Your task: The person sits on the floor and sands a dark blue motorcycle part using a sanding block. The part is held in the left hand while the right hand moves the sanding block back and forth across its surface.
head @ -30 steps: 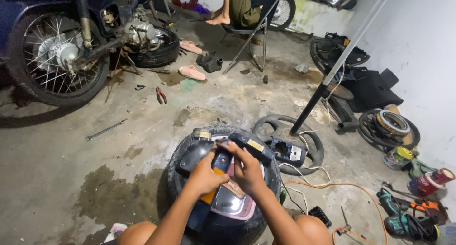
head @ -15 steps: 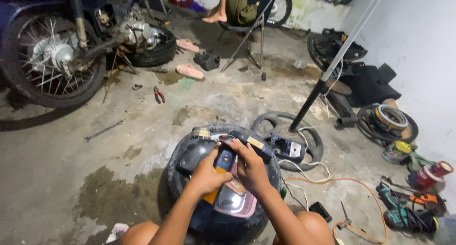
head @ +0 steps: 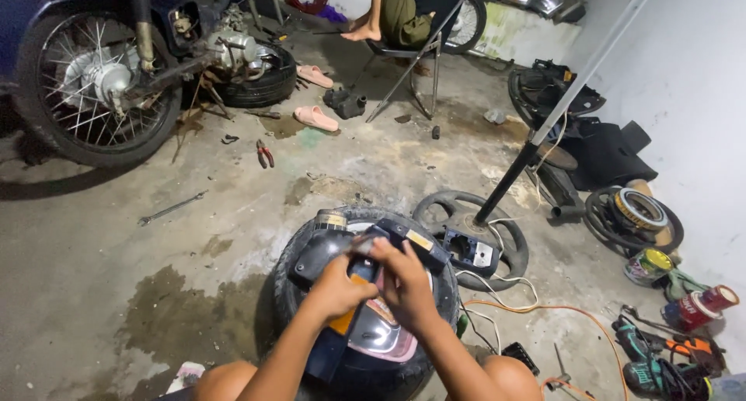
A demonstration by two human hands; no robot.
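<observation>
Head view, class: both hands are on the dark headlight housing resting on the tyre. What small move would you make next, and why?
Probably steady the headlight housing with the left hand while the right hand works its top edge, since both hands meet there and the housing only rests on the rounded tyre, where it could slip.

We see dim, uneven indoor light. The white wall (head: 684,67) on the right is brightest; the far left under the motorbike (head: 93,67) sinks into shadow. Hands (head: 373,284) slightly soft. Wide-angle bending at edges.
</observation>
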